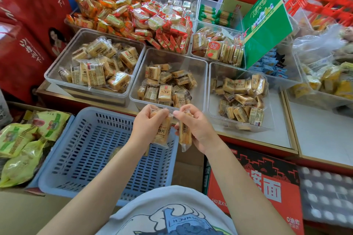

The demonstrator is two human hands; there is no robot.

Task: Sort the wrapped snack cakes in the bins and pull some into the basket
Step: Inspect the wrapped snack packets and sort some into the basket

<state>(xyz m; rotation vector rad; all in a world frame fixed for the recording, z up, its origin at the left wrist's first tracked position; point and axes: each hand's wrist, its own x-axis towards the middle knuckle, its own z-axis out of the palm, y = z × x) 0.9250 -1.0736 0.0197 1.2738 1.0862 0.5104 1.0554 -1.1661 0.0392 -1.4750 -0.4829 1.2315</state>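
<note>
Hands are meeting just above the far rim of the blue basket [91, 150], each one gripping a wrapped snack cake. The left hand [148, 123] is curling its fingers round a left cake [163, 131] whose long axis is running up and down, tilting slightly, printed face toward the camera. The right hand [196, 127] is pinching a right cake [184, 135] edge-on, long axis also near upright, its clear wrapper tail hanging down. Both cakes are hovering over the basket's far right corner, just in front of the middle bin [198, 74], which is holding more cakes. Something pale seems to be lying inside the basket, though the left forearm is hiding most of it.
</note>
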